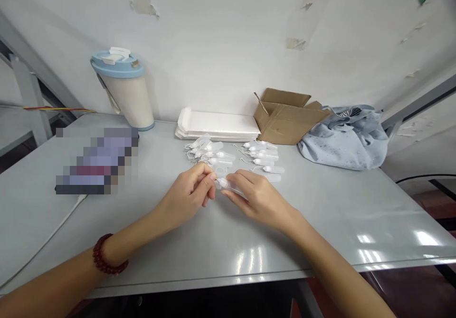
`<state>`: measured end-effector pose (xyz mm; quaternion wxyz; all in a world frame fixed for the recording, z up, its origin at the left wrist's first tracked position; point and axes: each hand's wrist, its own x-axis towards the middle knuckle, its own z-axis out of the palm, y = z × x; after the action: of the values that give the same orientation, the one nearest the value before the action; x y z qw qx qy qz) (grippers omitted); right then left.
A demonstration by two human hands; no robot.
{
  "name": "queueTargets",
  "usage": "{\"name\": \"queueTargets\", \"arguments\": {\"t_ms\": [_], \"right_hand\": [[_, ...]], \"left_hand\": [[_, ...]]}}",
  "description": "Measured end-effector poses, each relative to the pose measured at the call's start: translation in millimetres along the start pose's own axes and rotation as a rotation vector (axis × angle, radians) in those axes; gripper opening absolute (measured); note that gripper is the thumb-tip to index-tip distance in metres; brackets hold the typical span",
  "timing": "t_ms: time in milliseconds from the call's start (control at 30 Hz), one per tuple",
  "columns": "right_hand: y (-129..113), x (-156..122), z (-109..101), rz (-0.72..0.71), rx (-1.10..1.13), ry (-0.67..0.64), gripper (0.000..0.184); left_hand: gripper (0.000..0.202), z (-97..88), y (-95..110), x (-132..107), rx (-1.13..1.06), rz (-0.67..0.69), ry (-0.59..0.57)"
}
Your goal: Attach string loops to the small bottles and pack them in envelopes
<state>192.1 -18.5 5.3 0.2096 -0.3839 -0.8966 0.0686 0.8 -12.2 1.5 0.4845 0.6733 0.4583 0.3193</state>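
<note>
My right hand (258, 194) is closed around a small translucent plastic tube (235, 188) with a white cap (223, 182), held just above the table. Thumb and finger of my left hand (195, 187) are pinched together right beside the cap; what lies between them is too small to make out. A thin clear loop shows just behind the cap. Beyond my hands lie two groups of similar tubes with thin white cords: a jumbled left pile (210, 149) and a right group (265, 156) lying roughly side by side.
Flat white boxes (221, 124) are stacked against the wall, beside an open cardboard box (285, 125) and a pale blue cloth bag (345, 142). At left stand a cream tumbler with a blue lid (130, 94) and a blurred-out phone (103, 163) on a white cable (50, 237).
</note>
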Motion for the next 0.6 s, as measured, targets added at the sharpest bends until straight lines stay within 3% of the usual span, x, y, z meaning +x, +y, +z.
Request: {"name": "queueTargets", "arguments": {"t_ms": [333, 600], "right_hand": [[7.1, -0.3, 8.3, -0.043, -0.035, -0.010, 0.019], [7.1, 1.3, 10.1, -0.037, -0.060, -0.004, 0.016]], "left_hand": [[0.023, -5.5, 1.4, 1.5, 0.253, 0.060, -0.004], [0.024, -4.8, -2.7, 4.7, 0.309, 0.076, 0.000]]}}
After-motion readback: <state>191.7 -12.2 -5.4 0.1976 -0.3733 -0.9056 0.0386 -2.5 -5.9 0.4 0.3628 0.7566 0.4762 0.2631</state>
